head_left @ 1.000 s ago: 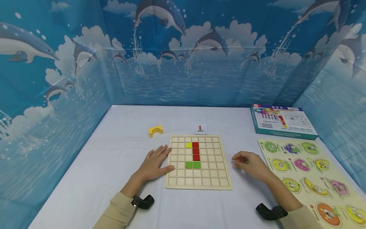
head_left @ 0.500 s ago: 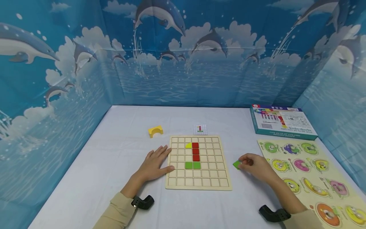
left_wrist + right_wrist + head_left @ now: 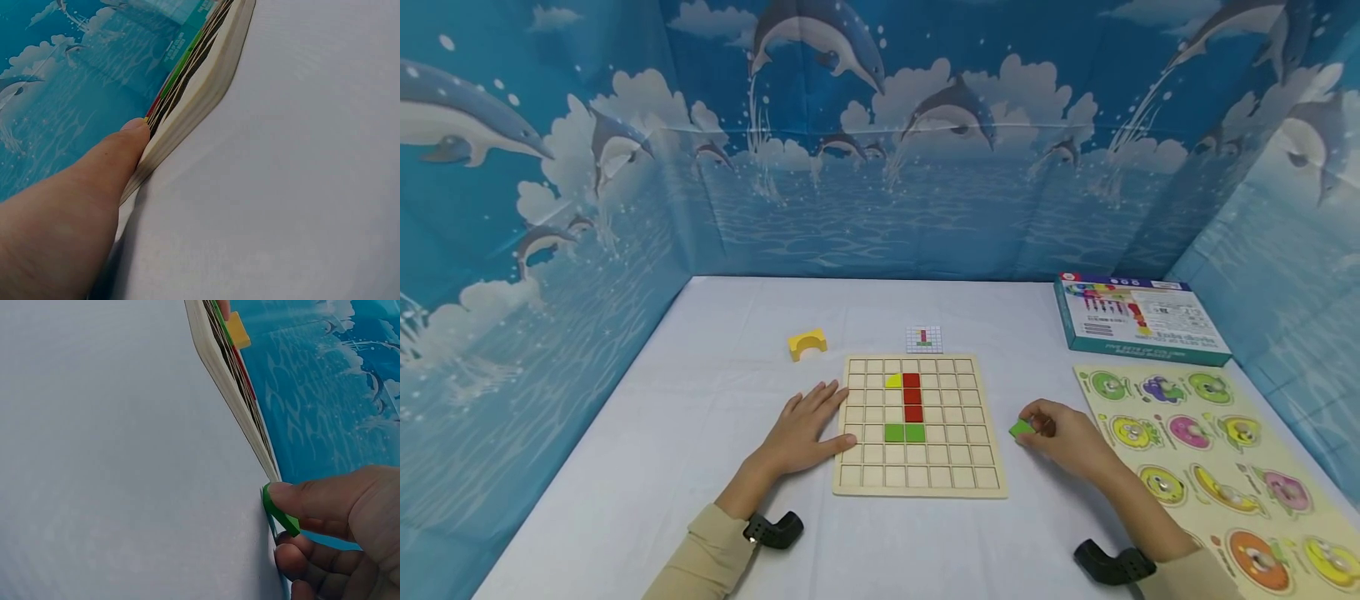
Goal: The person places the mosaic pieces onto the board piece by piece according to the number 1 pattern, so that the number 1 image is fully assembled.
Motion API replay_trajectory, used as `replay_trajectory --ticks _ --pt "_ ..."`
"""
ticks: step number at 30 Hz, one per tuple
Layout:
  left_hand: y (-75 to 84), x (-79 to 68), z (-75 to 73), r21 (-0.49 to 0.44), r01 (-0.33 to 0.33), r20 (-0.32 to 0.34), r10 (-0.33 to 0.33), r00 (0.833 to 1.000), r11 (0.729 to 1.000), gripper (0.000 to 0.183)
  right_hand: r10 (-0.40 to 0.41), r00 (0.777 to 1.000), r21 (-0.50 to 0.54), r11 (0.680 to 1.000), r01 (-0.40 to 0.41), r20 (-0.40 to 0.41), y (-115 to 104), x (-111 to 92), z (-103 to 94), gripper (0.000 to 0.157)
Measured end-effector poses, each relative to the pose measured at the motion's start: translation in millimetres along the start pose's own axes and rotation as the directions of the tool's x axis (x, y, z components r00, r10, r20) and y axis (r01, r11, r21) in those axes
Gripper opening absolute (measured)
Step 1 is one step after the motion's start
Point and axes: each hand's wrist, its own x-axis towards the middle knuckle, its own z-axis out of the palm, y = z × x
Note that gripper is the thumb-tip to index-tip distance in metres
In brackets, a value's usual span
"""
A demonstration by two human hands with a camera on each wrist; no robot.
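Note:
My left hand (image 3: 806, 429) lies flat along the left edge of a wooden grid board (image 3: 917, 485), thumb and fingertips on its rim. Set in the board's squares are red tiles (image 3: 912, 397), two green tiles (image 3: 904, 432) side by side, and a yellow quarter-round tile (image 3: 893, 381). To the right of the board, my right hand (image 3: 1066, 437) pinches a green tile (image 3: 1020, 427) between thumb and fingers. In the right wrist view this green tile (image 3: 280, 511) has a rounded end under the thumb; the fingers hide part of it.
A small pattern card (image 3: 923, 339) lies just beyond the board. Back left of the board is a yellow arch block (image 3: 807, 343). On the right are a teal-edged box (image 3: 1150, 321) and a large fruit puzzle board (image 3: 1206, 467), close to my right forearm.
A second ago no tile showed in my right hand; half a second ago the green tile appeared in its fingers. The tile has since turned a little. My left hand stays put.

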Motion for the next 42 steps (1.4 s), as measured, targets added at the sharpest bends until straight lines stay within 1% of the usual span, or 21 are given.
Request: replay_trajectory --ticks 8,15,20,31,42 --pt "-2.1 0.0 2.0 0.002 -0.002 -0.005 0.002 1.000 1.000 0.081 -0.049 0.998 0.007 0.999 0.049 -0.034 -3.6 -0.2 2.8 0.023" --pt "-2.9 0.4 2.5 0.004 -0.001 -0.007 0.001 1.000 1.000 0.081 -0.076 0.996 0.022 0.997 0.077 -0.047 -10.0 -2.3 1.6 0.013" --pt "-3.5 1.0 2.8 0.011 0.002 -0.006 -0.002 1.000 1.000 0.081 -0.103 0.993 0.046 0.993 0.105 -0.051 -19.3 -0.6 1.1 0.011" --pt "-2.6 1.5 2.7 0.009 0.009 0.001 -0.009 1.000 1.000 0.081 -0.143 0.990 0.107 0.984 0.143 -0.009 -42.7 5.3 9.9 0.012" --pt "-2.8 1.8 2.8 0.015 0.014 0.010 -0.014 1.000 1.000 0.082 -0.173 0.982 0.150 0.975 0.162 0.069 -58.8 12.2 24.8 0.008"
